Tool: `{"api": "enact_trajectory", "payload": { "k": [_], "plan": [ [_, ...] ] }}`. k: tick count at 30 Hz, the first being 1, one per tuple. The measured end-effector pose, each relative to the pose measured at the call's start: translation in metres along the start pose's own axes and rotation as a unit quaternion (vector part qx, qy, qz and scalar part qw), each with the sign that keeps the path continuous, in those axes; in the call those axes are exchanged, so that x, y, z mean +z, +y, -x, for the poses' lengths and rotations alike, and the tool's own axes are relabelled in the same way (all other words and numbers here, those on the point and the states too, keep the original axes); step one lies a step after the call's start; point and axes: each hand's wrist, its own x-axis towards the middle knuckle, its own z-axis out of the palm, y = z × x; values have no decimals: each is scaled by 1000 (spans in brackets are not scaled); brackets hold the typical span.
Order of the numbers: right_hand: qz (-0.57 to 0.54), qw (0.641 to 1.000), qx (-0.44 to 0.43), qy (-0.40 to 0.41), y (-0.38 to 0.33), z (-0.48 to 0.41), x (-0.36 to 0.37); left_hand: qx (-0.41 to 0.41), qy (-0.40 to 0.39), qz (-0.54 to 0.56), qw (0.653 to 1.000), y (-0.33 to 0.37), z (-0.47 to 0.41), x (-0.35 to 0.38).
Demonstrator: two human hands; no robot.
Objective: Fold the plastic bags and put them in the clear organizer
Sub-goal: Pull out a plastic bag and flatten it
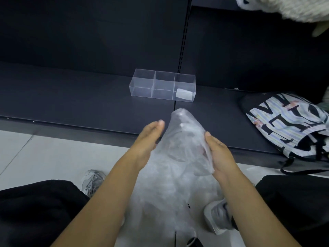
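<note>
Hanging between both hands, the plastic bag (178,157) ran lengthwise straight ahead, tip pointing at the shelf (89,104). Left hand (149,139) lay flat, open against it; right hand (220,157) gripped its edge. Clear organizer (162,85) sat further back.

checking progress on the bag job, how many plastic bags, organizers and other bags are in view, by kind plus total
loose plastic bag: 1
folded plastic bag, inside the organizer: 1
clear organizer: 1
printed fabric bag: 1
total: 4
</note>
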Motion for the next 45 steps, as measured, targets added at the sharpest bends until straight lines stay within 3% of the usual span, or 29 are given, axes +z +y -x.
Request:
{"api": "enact_trajectory", "payload": {
  "k": [2,4,8,10,12,13,16,17,19,21,24,27,30,32,34,36,38,42,43,45],
  "plan": [
    [-65,997,28,-19,-1,-1,1,8,-115,-14,993,-3,10,13],
    [-64,997,31,-39,2,-1,5,23,-159,-4,987,-7,14,29],
    [24,999,30,-34,5,-2,4,46,-96,-18,994,-9,16,42],
    [124,991,2,42,2,-6,-2,55,-72,-30,995,-9,16,35],
    [202,970,-82,110,-5,-8,-11,68,-66,-60,994,-7,15,27],
    [208,966,-122,92,-10,-6,-14,76,-70,-81,991,-6,14,25],
    [283,942,-155,-96,-29,-4,-10,95,-109,-137,980,-4,15,23],
    [319,924,-168,-125,-32,-6,-6,100,-128,-144,976,-3,15,23],
    [350,907,-211,-100,-35,-12,2,110,-150,-148,971,-2,15,24],
    [299,929,-216,-26,-36,-21,2,123,-118,-141,975,0,11,20],
    [148,975,-153,66,-31,-29,-12,136,35,-114,984,2,4,6],
    [85,984,-125,96,-26,-29,-19,123,155,-75,977,2,0,-6],
    [56,987,-132,75,-23,-27,-15,157,106,-53,980,4,1,-11],
    [50,989,-131,50,-23,-26,-11,175,-2,-139,975,8,3,-6],
    [31,992,-120,19,-22,-25,-8,195,-51,-246,948,6,0,7],
    [10,995,-103,-12,-21,-23,-8,208,1,-266,941,-1,-4,18],
    [3,995,-98,0,-21,-22,-12,210,68,-215,951,-5,-7,18],
    [81,983,-87,139,-26,-26,-29,184,95,-105,973,-6,-9,0],
    [101,982,-87,138,-27,-26,-33,182,90,-101,974,-5,-9,-3],
    [137,984,-96,56,-30,-23,-38,174,71,-95,978,-1,-8,-7]
  ]
}}
